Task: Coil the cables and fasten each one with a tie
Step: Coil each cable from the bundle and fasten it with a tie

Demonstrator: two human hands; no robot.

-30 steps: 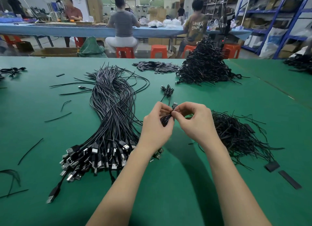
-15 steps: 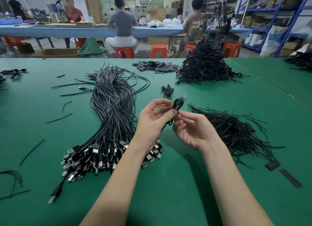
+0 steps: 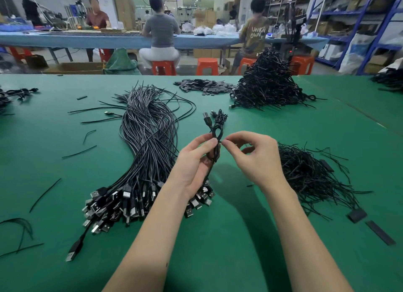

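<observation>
A short black coiled cable (image 3: 216, 137) stands upright above the green table, its USB plug pointing up. My left hand (image 3: 194, 161) grips the coil's lower half between thumb and fingers. My right hand (image 3: 255, 158) pinches a thin black tie at the coil's middle with thumb and forefinger. A big bundle of uncoiled black cables (image 3: 146, 143) lies to the left, plugs toward me. A loose heap of black ties (image 3: 309, 174) lies to the right. One finished coil (image 3: 220, 117) rests just beyond my hands.
A tall pile of tied coils (image 3: 268, 86) and a patch of flat black strips (image 3: 205, 86) sit at the far edge of the table (image 3: 218, 237). Stray ties lie at left, black strips at lower right. People sit at a blue bench behind.
The coil has been turned upright and lifted slightly. My left hand now grips its lower half, and my right hand has closed from an open palm into a pinch at the coil's middle.
</observation>
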